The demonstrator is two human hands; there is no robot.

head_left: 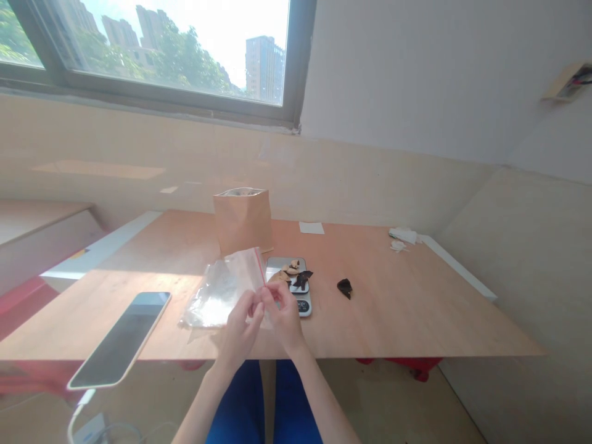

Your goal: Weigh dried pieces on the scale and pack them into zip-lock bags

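Note:
My left hand (241, 327) and my right hand (283, 316) meet at the near edge of the wooden table (416, 308). Both pinch the red-striped mouth of a clear plastic zip bag (222, 288), which lies to their left on the table. Just behind my right hand stands a small kitchen scale (283, 265) with pale and dark dried pieces (296, 275) on its plate. A brown paper pouch (242, 219) stands upright behind the bag.
A phone (123, 336) lies at the table's front left corner, with a white cable (78, 413) below it. One dark dried piece (345, 287) sits right of the scale. A paper slip (311, 227) and crumpled white scraps (403, 237) lie at the back.

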